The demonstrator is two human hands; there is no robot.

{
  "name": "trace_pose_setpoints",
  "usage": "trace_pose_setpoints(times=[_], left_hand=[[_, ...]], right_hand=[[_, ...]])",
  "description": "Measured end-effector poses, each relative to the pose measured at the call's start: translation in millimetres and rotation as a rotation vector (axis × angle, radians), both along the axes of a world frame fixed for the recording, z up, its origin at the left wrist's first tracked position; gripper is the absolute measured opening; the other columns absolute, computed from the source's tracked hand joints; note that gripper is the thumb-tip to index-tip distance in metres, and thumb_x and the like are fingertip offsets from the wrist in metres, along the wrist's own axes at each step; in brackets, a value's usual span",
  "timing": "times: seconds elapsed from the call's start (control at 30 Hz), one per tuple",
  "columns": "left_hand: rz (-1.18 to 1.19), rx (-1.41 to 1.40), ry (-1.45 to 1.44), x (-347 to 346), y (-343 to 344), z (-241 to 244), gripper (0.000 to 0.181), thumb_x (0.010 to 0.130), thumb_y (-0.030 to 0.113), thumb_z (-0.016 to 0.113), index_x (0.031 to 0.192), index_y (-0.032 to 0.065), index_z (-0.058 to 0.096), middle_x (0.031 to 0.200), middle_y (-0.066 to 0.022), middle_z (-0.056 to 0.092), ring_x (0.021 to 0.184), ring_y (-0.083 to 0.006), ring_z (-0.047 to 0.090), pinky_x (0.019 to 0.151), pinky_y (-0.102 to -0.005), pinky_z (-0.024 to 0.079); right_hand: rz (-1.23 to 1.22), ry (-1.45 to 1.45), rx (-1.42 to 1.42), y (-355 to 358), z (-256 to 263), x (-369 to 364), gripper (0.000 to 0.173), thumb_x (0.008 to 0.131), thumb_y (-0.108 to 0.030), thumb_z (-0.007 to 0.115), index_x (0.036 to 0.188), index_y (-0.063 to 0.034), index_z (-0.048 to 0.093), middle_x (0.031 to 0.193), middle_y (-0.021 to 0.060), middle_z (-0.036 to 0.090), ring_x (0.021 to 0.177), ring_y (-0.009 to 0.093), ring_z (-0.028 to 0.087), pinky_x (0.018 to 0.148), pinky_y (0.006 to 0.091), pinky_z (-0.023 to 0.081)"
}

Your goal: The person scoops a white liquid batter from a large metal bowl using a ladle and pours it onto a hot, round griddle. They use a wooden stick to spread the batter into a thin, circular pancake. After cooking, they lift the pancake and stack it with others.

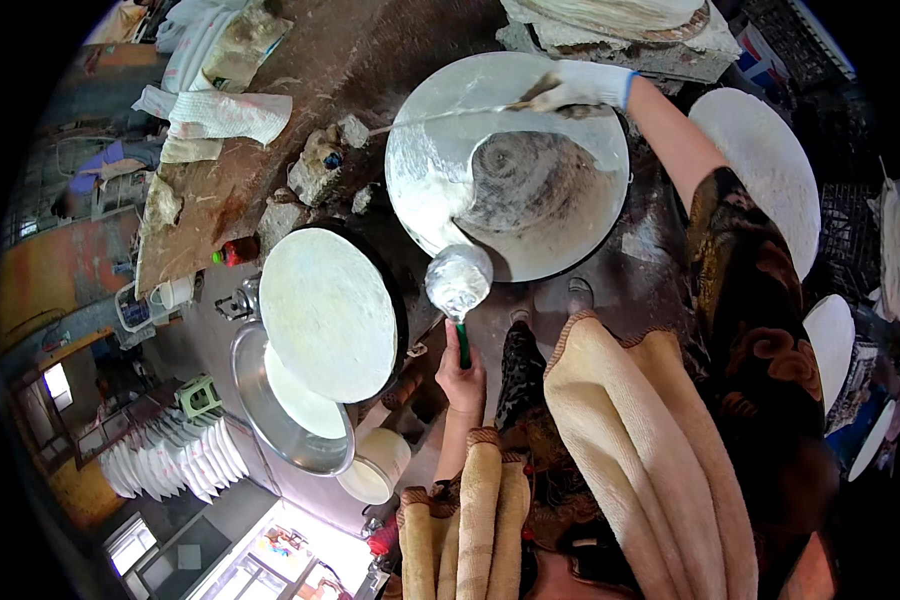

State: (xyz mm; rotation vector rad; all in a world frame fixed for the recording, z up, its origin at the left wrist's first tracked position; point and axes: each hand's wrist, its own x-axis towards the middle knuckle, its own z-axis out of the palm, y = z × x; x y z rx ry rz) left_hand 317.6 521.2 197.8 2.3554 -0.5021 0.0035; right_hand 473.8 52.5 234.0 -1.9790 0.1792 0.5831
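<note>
My left hand [463, 381] grips the green handle of a metal ladle [459, 279] at the near-left edge of a large round griddle [547, 251]. White batter [439, 199] runs from the ladle's rim over the griddle's left side. A thinner, paler layer curves round the far side, and a dark round patch shows at the centre. My right hand [570, 88], in a stained white knit glove, is over the far right of the griddle. It is closed on a long thin tool [446, 116] that reaches left past the rim; its exact kind is unclear.
A round white disc [328, 315] lies left of the griddle, partly over a metal basin [292, 442] of white liquid. A white bucket [379, 465] stands beside the basin. Stone lumps [319, 165] and a red bottle [238, 251] are at left. Stacked pale sheets [615, 15] lie beyond.
</note>
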Motion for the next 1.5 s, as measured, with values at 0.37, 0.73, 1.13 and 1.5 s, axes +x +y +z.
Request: trace_pose_setpoints(times=[0.37,0.73,1.13,1.5], left_hand=[[0.437,-0.831,0.337,44.4,-28.1,97.9,0.058,0.09,-0.001,0.057,0.143,0.005,0.034,0.066,-0.0004,0.051,0.051,-0.0078,0.046,0.044,-0.0221,0.037],[0.492,-1.544,0.539,77.6,61.7,100.6,0.017,0.098,0.015,0.051,0.083,0.0086,0.044,0.06,0.0016,0.037,0.046,-0.0078,0.037,0.038,-0.0205,0.034],[0.428,-1.626,0.613,46.6,53.9,123.2,0.036,0.102,0.027,0.044,0.071,0.0084,0.042,0.06,0.0,0.041,0.044,-0.0092,0.041,0.037,-0.0227,0.038],[0.165,-1.811,0.691,67.4,103.6,115.9,0.03,0.102,0.019,0.044,0.124,-0.0015,0.048,0.065,-0.0002,0.044,0.043,-0.006,0.039,0.035,-0.0189,0.035]], right_hand=[[0.329,0.084,-0.023,-55.1,1.2,-14.7,0.049,0.081,-0.031,0.069,0.115,0.0036,0.065,0.062,0.0019,0.058,0.045,0.008,0.047,0.038,0.0248,0.036],[0.462,0.303,-0.055,-46.0,32.1,-30.7,0.042,0.081,-0.026,0.069,0.117,-0.0025,0.067,0.063,0.0017,0.057,0.044,0.007,0.045,0.036,0.0248,0.035],[0.423,0.275,-0.134,-36.4,18.8,-26.2,0.047,0.075,-0.022,0.07,0.117,-0.0006,0.066,0.068,0.0038,0.061,0.053,0.01,0.052,0.043,0.0258,0.04],[-0.198,0.411,0.029,52.1,13.5,-280.1,0.052,0.083,-0.033,0.07,0.12,0.0019,0.058,0.092,0.0074,0.065,0.071,0.012,0.059,0.064,0.0279,0.05]])
